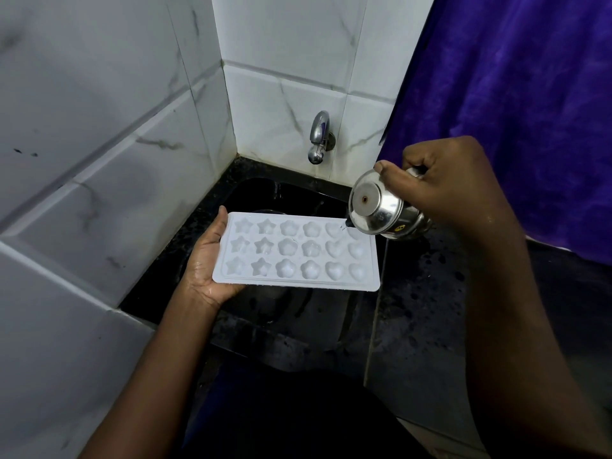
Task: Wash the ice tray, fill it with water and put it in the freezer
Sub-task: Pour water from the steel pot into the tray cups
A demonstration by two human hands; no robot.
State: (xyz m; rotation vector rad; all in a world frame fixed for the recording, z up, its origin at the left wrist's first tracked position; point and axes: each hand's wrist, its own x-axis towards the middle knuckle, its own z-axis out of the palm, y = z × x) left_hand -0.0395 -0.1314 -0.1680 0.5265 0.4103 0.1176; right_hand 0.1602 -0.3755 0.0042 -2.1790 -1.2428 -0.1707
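White marbled tiled wall (99, 144) at left and back, purple cloth (530, 94) hanging at right. Black sink (298, 197) sunk in the back left corner of the dark, wet worktop (424, 293). White ice tray (298, 256) held level over the sink, moulds up (stars, flowers, hearts). Left hand (205, 270) gripping its left short edge, thumb on the rim, fingers hidden beneath. Right hand (453, 187) curled round a steel cup (381, 210), tipped with its lip over the tray's far right corner. Chrome tap (319, 137) on the back wall.
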